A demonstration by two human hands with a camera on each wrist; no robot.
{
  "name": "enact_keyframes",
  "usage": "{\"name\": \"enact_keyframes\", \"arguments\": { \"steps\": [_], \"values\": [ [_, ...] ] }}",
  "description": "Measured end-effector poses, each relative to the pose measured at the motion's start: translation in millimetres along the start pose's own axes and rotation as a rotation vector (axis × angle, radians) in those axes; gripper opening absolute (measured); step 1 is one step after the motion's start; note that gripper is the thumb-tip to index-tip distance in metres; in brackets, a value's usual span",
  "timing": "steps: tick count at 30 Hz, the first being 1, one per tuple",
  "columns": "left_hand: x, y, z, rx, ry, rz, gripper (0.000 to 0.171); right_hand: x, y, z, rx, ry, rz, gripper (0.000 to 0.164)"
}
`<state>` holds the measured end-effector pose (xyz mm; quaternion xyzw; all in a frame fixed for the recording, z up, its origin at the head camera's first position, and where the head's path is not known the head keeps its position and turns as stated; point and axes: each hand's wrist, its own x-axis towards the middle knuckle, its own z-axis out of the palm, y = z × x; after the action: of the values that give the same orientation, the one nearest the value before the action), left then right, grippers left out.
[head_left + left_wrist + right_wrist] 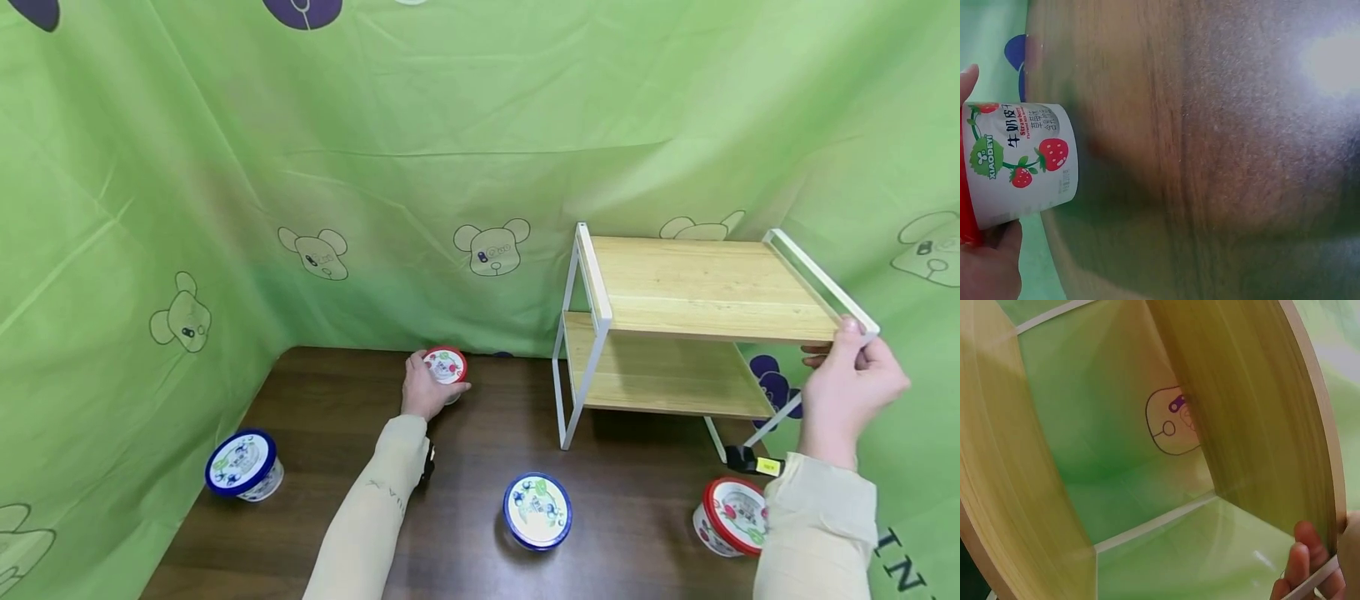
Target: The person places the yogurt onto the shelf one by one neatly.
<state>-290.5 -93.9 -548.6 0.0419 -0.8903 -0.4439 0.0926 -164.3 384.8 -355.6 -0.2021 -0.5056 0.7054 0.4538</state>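
At the back of the table my left hand grips a red-lidded tub with strawberries printed on it. The left wrist view shows fingers on either side of the white tub, close to its red lid. On the right, my right hand holds the front right corner of a two-tier wooden shelf with a white metal frame. In the right wrist view its curled fingers are around the white frame, beside the board's edge. The space between both boards holds nothing visible.
A blue-lidded tub stands at the front middle, and another blue-lidded tub at the left edge. A second red-lidded tub stands beside my right sleeve, partly covered. Green printed cloth hangs around the brown table.
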Motion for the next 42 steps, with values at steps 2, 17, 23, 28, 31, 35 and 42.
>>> {"name": "enact_keyframes", "arguments": {
  "steps": [2, 17, 23, 28, 31, 35, 42],
  "values": [
    [-2.2, -0.7, 0.2, -0.014, -0.004, -0.004, 0.112, 2, 1, -2, 0.021, -0.019, 0.004, 0.022],
    [-11.9, -2.8, 4.5, -0.034, -0.023, 0.041, 0.108, 17, 9, -18, 0.178, -0.109, -0.046, 0.027],
    [-13.9, -3.0, 5.4, -0.042, -0.049, 0.023, 0.108, 21, 10, -24, 0.228, -0.090, -0.080, 0.029],
    [-12.7, -4.8, 5.6, -0.031, -0.058, 0.032, 0.109, 19, 5, -23, 0.235, -0.080, -0.042, 0.030],
    [-11.6, -6.3, 5.1, -0.018, -0.058, 0.046, 0.109, 17, 3, -22, 0.227, -0.071, -0.035, 0.029],
    [-12.6, -6.0, 1.4, -0.036, -0.026, 0.059, 0.107, 16, 3, -19, 0.228, -0.079, -0.017, 0.028],
    [-7.4, 5.9, -8.6, -0.078, 0.011, 0.099, 0.104, 15, 4, -17, 0.210, -0.096, 0.003, 0.028]
  ]
}}
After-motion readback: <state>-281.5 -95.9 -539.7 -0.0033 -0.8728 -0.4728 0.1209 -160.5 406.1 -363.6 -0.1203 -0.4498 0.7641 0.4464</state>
